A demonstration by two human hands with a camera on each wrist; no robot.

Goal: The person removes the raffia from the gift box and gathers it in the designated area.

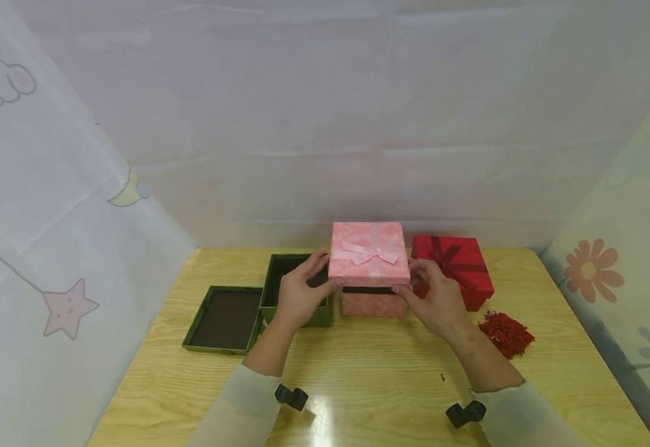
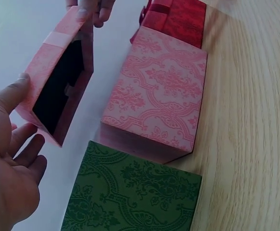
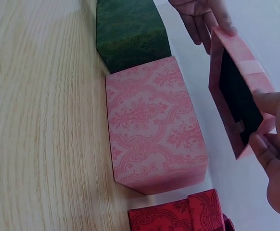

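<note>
A pink patterned box lid (image 1: 370,254) with a ribbon bow is held by both hands above the pink box base (image 1: 374,303). My left hand (image 1: 300,290) grips the lid's left edge, thumb at the near corner. On the opposite side my right hand (image 1: 435,299) pinches the right edge. The wrist views show a gap between lid and base, and the lid's dark inside (image 2: 60,91) faces the base. The base (image 3: 152,120) stands on the table, its patterned side showing.
Left of the pink base stands an open green box (image 1: 319,316), its dark-lined lid (image 1: 224,320) lying beside it. A red box (image 1: 459,264) with a dark ribbon is at the right. Red shredded paper (image 1: 505,334) lies in front of it on the wooden table (image 1: 369,379).
</note>
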